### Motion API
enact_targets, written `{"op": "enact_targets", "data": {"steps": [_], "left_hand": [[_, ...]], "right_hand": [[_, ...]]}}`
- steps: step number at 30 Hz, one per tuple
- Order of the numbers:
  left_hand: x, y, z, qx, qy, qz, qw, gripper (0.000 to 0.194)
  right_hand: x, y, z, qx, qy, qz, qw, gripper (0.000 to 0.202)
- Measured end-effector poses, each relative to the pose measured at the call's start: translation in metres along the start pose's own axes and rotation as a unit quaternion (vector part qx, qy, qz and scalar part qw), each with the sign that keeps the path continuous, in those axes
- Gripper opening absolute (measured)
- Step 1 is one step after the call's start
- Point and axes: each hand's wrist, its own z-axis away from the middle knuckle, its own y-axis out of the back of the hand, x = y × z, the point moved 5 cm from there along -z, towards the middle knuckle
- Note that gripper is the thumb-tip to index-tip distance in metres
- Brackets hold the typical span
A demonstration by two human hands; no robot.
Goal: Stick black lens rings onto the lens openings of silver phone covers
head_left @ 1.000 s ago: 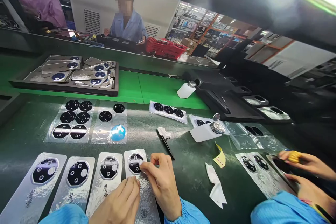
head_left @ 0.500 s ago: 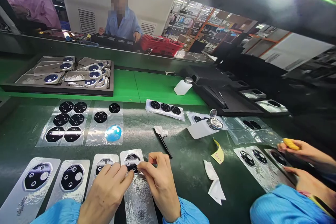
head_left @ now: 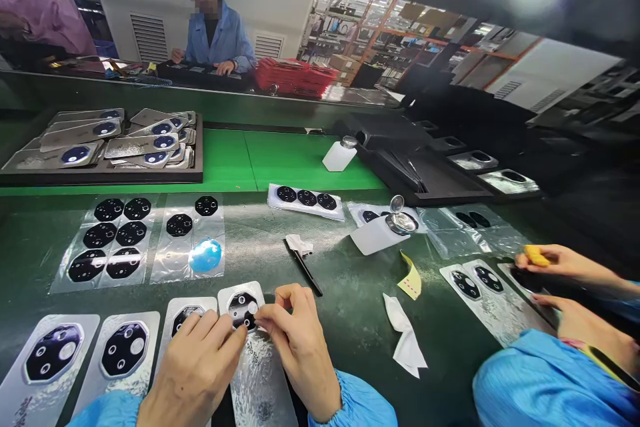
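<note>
Both my hands work at the black octagonal sticker [head_left: 241, 307], which has ringed holes and lies at the top of a silvery phone back panel [head_left: 263, 380]. My left hand [head_left: 193, 367] is curled, with thumb and forefinger closed at the sticker's lower left edge. Pinched at the right edge is my right hand [head_left: 295, 340]; its fingertips partly cover the sticker. Under my left hand another back panel [head_left: 173, 310] is mostly hidden. Further left lie two more panels, a nearer one [head_left: 111, 387] and an outer one [head_left: 63, 393], each bearing a black octagon.
Sticker sheets [head_left: 105, 283] lie behind the panels. A black pen-like tool [head_left: 307, 270], white bottle [head_left: 375, 240], yellow paper [head_left: 411, 280] and white tissue [head_left: 403, 340] lie ahead. A tray [head_left: 195, 163] holds stacked panels. A co-worker's hands [head_left: 580, 273] handle a panel at right.
The whole view has shifted slightly, moving the bench things left. My fingers stay at the same sticker with little visible movement. The co-worker's hands remain over their panel.
</note>
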Motion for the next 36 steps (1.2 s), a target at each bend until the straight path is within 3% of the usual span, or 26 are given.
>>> {"op": "enact_targets", "data": {"steps": [6, 12, 14, 27, 32, 36], "left_hand": [[-0.006, -0.006, -0.002, -0.024, 0.012, 0.031, 0.999, 0.019], [0.003, 0.013, 0.005, 0.086, -0.066, 0.011, 0.994, 0.033], [0.006, 0.014, 0.006, 0.099, -0.076, -0.007, 0.992, 0.036], [0.003, 0.008, 0.002, 0.069, -0.099, -0.013, 0.993, 0.037], [0.003, 0.005, 0.003, 0.082, -0.107, -0.006, 0.991, 0.034], [0.005, 0.007, -0.001, 0.054, -0.110, -0.018, 0.992, 0.037]], "right_hand": [[0.005, -0.002, -0.002, -0.027, -0.030, -0.099, 0.994, 0.022], [0.005, -0.004, 0.001, -0.021, -0.032, -0.092, 0.995, 0.020], [0.005, -0.003, 0.001, -0.016, -0.029, -0.084, 0.996, 0.020], [0.004, -0.001, -0.002, -0.011, -0.031, -0.071, 0.997, 0.022], [0.004, -0.002, 0.000, -0.017, -0.032, -0.071, 0.997, 0.022], [0.004, -0.002, -0.001, -0.023, -0.036, -0.073, 0.996, 0.022]]}}
